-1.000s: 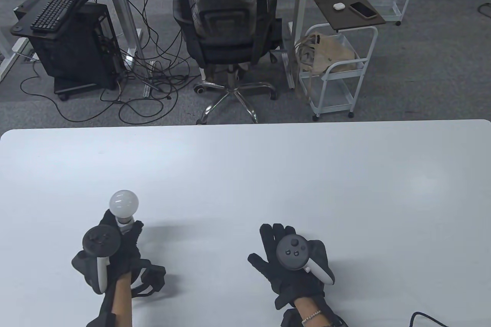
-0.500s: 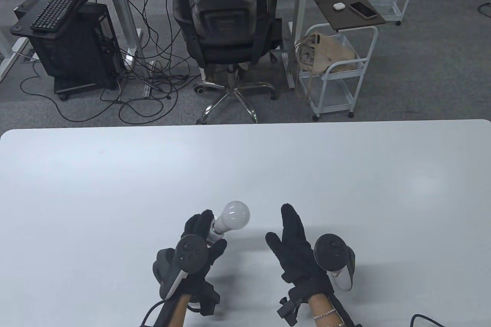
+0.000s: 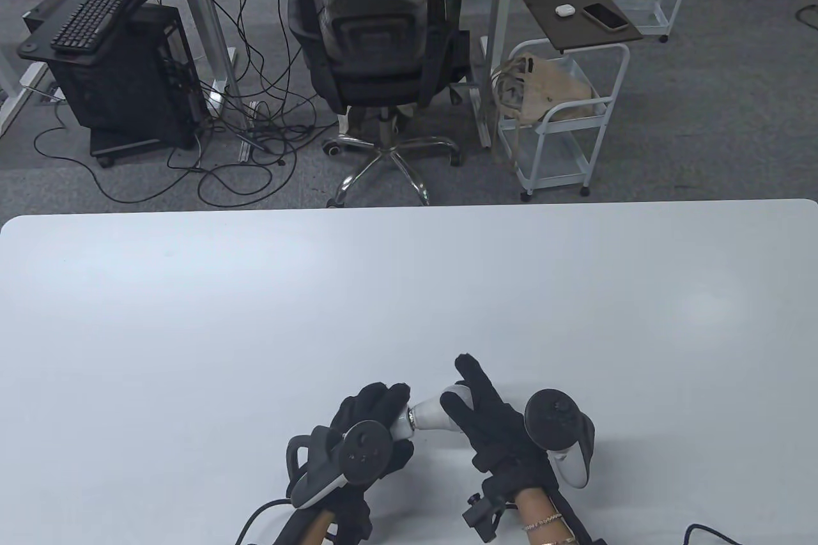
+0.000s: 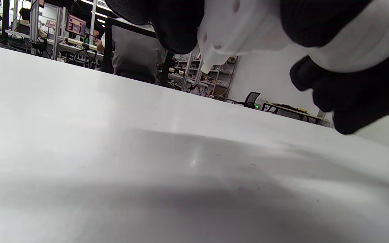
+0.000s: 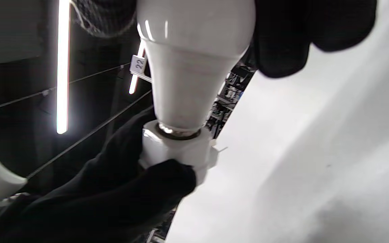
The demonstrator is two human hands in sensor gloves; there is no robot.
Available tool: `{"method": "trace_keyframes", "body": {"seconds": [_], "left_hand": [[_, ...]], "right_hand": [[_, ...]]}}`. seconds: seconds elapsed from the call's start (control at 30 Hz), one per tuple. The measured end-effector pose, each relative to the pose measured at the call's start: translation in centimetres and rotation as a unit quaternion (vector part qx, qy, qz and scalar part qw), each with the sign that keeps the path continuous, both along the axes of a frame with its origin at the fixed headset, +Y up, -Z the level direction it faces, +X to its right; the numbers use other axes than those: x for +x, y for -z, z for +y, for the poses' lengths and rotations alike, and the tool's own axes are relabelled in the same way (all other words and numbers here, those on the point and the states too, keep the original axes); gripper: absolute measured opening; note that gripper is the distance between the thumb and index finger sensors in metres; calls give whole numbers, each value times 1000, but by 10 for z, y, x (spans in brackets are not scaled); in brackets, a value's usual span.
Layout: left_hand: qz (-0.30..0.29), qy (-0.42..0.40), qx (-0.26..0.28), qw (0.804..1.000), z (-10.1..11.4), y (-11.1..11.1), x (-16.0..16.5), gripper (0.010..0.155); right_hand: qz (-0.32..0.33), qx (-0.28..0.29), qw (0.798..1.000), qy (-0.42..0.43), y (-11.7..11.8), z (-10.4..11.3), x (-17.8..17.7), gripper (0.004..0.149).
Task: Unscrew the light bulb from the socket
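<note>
A white light bulb (image 3: 429, 413) sits screwed into a white socket (image 3: 404, 422), held sideways just above the white table (image 3: 409, 289) near its front edge. My left hand (image 3: 391, 420) grips the socket from the left. My right hand (image 3: 459, 386) wraps its fingers and thumb around the bulb's globe and hides most of it. In the right wrist view the bulb (image 5: 194, 50) points down into the socket (image 5: 177, 148), with a metal ring showing at the joint and the left hand's fingers (image 5: 113, 189) around the socket. The left wrist view shows the socket (image 4: 241, 30) between black fingers (image 4: 177, 23).
A black cable (image 3: 709, 531) lies at the table's front right corner. Beyond the far edge stand an office chair (image 3: 374, 46) and a white cart (image 3: 562, 117) on the floor.
My left hand carried the bulb and socket from the left to the front centre and tipped it to the right. My right hand turned on edge and closed around the bulb's globe.
</note>
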State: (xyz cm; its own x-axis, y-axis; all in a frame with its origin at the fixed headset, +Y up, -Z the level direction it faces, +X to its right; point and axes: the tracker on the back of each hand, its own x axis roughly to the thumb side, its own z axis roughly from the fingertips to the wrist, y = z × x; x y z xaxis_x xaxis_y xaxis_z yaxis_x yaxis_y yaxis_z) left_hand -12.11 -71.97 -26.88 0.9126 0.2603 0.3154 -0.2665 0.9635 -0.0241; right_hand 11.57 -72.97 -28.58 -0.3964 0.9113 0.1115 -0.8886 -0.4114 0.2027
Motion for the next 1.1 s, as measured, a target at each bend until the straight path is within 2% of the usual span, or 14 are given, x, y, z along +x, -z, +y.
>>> {"method": "trace_keyframes", "body": {"seconds": [0.1, 0.17, 0.27, 0.33, 0.4, 0.47, 0.57, 0.77, 0.87, 1.1], "left_hand": [[-4, 0, 27, 1000, 0, -1, -3, 76], [-19, 4, 24, 1000, 2, -2, -2, 76], [-28, 5, 32, 999, 3, -3, -1, 76], [-32, 2, 37, 999, 4, -2, -2, 76], [-37, -22, 20, 999, 3, 0, -5, 77], [-33, -36, 22, 999, 3, 1, -8, 77], [-21, -31, 41, 998, 2, 1, -9, 76], [-19, -92, 26, 995, -5, 5, -15, 76], [-19, -112, 19, 993, -6, 6, -17, 76], [-19, -101, 24, 994, -5, 7, -18, 73]], "right_hand": [[15, -39, 999, 2, 0, -3, 2, 73], [11, -49, 998, 28, 0, -5, 3, 69], [11, -52, 998, 20, 0, -6, 3, 69], [13, -40, 999, 17, -1, -5, 4, 70], [8, -23, 1000, 14, -3, -2, 3, 69], [27, -3, 999, 21, -2, -1, 2, 68], [46, -53, 994, 83, 3, -9, 6, 67], [23, -105, 989, 106, 6, -18, 13, 73], [23, -101, 991, 84, 6, -15, 14, 70], [42, -71, 993, 84, 6, -11, 12, 66]]}}
